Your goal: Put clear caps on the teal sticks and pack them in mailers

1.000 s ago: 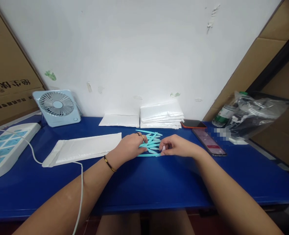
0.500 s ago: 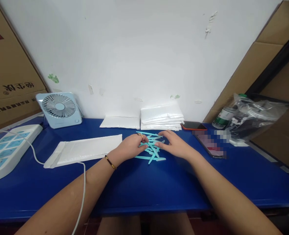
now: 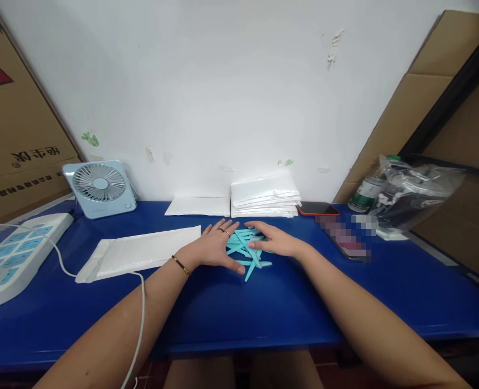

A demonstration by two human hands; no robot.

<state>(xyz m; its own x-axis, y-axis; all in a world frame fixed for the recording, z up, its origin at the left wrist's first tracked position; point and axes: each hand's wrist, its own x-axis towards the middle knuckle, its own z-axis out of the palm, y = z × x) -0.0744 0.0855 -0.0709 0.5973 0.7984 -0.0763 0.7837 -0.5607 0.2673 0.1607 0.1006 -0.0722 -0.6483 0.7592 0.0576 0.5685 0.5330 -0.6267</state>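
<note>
A loose pile of thin turquoise sticks (image 3: 245,247) lies crisscrossed on the blue table. My left hand (image 3: 215,248) is spread beside the pile's left edge, palm down, with the thumb pointing toward the pile's front; it holds nothing. At the right side of the pile is my right hand (image 3: 274,240), its thumb and fingers apart, the thumb over the sticks. Left of my left hand lies a flat white padded envelope (image 3: 142,251). Behind the pile, a stack of similar white envelopes (image 3: 264,194) rests against the wall, with a single one (image 3: 199,206) beside it.
A light blue fan (image 3: 101,189) and a white power strip (image 3: 26,251) are at the left. A white cable (image 3: 142,319) crosses my left forearm. Two phones, one orange-edged (image 3: 318,209), a bottle (image 3: 365,194) and a clear plastic bag (image 3: 421,194) are at the right.
My left hand has moved left off the sticks and spread its fingers, where before they were bent in at the pile. My right hand has shifted slightly left. The view has tilted a little.
</note>
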